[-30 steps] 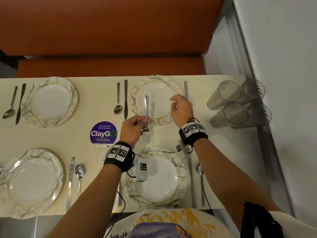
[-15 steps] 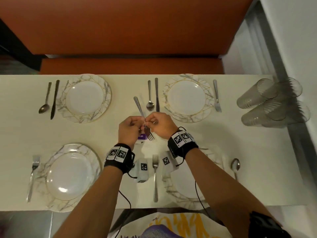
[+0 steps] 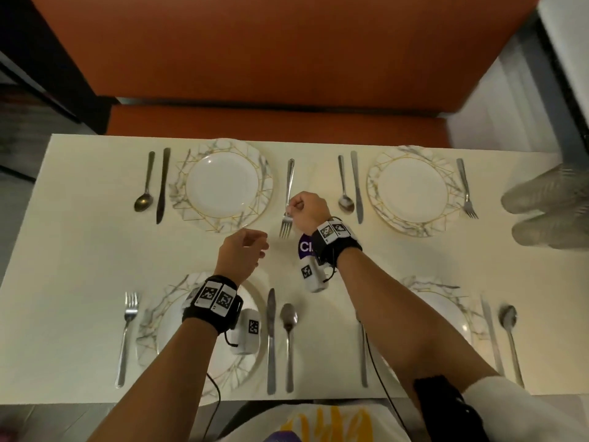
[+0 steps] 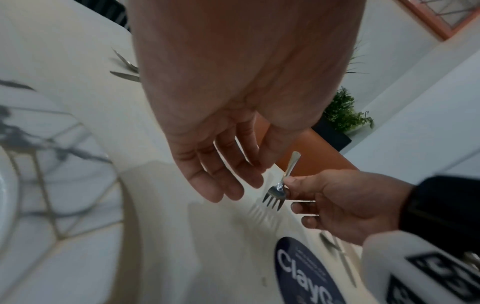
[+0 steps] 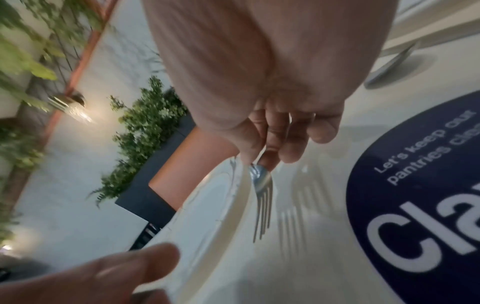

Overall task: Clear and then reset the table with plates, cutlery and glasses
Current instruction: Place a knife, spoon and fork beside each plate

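Right hand (image 3: 310, 212): thumb and forefinger pinched on neck of fork (image 3: 287, 199), just above tines; other fingers loosely curled beneath. Fork apparently clear of table (image 3: 79, 250), judging by tine shadow in right wrist view; contact at handle end not resolvable. Long axis near straight away from body, handle far, tines toward body.

Left hand (image 3: 242, 253): holding nothing, fingers relaxed, slightly curled, just left of and nearer than tines, not touching fork.

Fork position: gap between far-left plate (image 3: 221, 186) and spoon (image 3: 345, 183) of far-right setting, closer to plate rim. Far-left setting: spoon and knife on its left side, nothing on its right.

Judgement: fork destined for right side of far-left plate; axis already parallel to neighbouring cutlery, so small lowering only, no rotation. Right hand nearer, holding. Risk: tines landing on plate rim.

Clustered glasses (image 3: 548, 208) at right table edge, blurred.
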Motion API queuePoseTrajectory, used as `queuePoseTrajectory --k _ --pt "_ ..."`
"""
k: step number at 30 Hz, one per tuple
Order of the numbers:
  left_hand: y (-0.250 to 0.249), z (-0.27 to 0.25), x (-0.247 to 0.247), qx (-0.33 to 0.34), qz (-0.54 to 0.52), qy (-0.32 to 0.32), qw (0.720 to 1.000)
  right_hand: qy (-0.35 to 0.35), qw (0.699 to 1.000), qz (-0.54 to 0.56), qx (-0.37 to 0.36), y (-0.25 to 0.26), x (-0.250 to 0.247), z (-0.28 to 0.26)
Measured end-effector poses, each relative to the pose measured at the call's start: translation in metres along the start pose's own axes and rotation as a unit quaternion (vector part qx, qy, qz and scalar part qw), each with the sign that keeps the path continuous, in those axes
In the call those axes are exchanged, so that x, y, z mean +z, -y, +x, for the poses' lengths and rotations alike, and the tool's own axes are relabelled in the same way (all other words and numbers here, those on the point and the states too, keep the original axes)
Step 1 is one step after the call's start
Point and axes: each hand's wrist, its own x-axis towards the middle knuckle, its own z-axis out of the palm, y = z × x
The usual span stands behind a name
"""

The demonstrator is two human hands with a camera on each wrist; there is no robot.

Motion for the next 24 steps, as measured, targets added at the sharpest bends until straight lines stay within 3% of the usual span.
queuePoseTrajectory --k 6,16,24 --pt "0.024 0.002 -0.015 0.021 0.107 0.033 0.993 0.03 0.991 -0.12 0.047 0.017 0.009 0.027" --pt "0.024 0.013 -0.019 0.006 0.093 0.04 0.995 -0.043 0.976 -0.194 0.09 0.035 0.016 0.051" --pt "0.017 0.012 -0.016 0.005 0.089 0.036 0.995 -0.029 0.981 -0.171 0.088 0.04 0.016 0.053"
